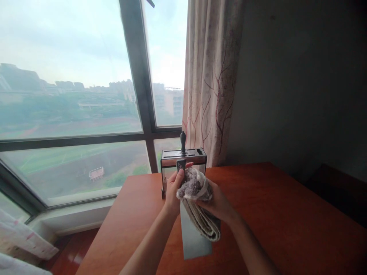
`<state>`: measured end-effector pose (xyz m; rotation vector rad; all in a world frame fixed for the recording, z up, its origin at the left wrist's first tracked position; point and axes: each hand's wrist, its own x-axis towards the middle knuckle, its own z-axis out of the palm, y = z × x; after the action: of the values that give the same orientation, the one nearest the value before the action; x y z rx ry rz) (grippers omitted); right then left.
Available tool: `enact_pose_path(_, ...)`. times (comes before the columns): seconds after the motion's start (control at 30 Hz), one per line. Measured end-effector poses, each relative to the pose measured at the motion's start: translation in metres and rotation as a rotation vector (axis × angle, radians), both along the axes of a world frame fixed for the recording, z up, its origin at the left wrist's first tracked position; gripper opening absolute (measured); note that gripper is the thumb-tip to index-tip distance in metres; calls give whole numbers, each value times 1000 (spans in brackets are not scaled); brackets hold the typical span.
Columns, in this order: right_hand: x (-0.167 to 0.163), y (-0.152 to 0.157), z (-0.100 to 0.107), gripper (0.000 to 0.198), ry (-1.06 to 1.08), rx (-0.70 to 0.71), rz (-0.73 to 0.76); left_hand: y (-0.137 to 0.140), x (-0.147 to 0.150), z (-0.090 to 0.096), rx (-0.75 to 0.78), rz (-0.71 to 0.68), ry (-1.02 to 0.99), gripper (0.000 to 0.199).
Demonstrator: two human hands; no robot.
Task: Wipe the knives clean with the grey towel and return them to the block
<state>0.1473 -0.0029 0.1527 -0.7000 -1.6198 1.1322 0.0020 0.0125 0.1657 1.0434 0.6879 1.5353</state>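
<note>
From the person's head, the view looks forward and down from above the near side of the table (272, 214). It faces the far edge, taking in both far corners, with the window (140, 65) and curtain (210, 80) beyond. The left hand (172, 187) and right hand (219, 202) are close.

Readable as text, brand or number: nothing. On the dark handle (181, 162) in the left hand (172, 190), just above the thumb, only small pale marks (180, 166), too tiny and blurred to make out.
</note>
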Motion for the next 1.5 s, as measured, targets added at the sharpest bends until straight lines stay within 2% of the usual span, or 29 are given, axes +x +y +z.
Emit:
enact_pose_path(0.1,4,-4,9,49,-52,39,37,-2,-5,5,-4,-4,7,45)
enact_pose_path(0.23,9,-7,17,41,-115,126,-24,-1,-12,10,-45,-45,-37,41)
enact_pose_path(0.37,13,-5,16,38,-133,162,-68,1,-16,12,-82,-42,-50,41)
enact_pose_path(0.57,12,-6,20,33,-237,180,13,4,-9,3,-92,-104,-16,43)
enact_pose_path(0.7,9,-8,22,35,-241,201,24,5,-7,-1,-71,-88,-2,40)
enact_pose_path(0.83,11,-8,19,35,-174,130,33,3,-13,3,-61,-74,27,39)
enact_pose_path(1.0,11,-11,0,55,1,-50,-33,4,-20,7,-112,-80,-21,40)
enact_pose_path(1.1,5,-20,-22,49,186,-244,-136,9,-23,7,-69,-19,-78,37)
enact_pose_path(1.17,0,-29,-38,46,410,-446,-172,13,-26,7,-27,41,-120,35)
enact_pose_path(1.2,-2,-35,-44,45,473,-555,-131,14,-28,7,-16,64,-141,34)
enact_pose_path(1.27,-5,-45,-54,43,510,-663,-51,16,-32,7,-5,98,-166,34)
enact_pose_path(1.33,-8,-52,-57,45,444,-652,33,16,-35,8,13,122,-159,33)
enact_pose_path(1.4,-12,-55,-56,48,327,-568,65,15,-36,9,30,122,-123,32)
enact_pose_path(1.5,-18,-52,-48,44,158,-448,10,13,-33,8,40,93,-53,32)
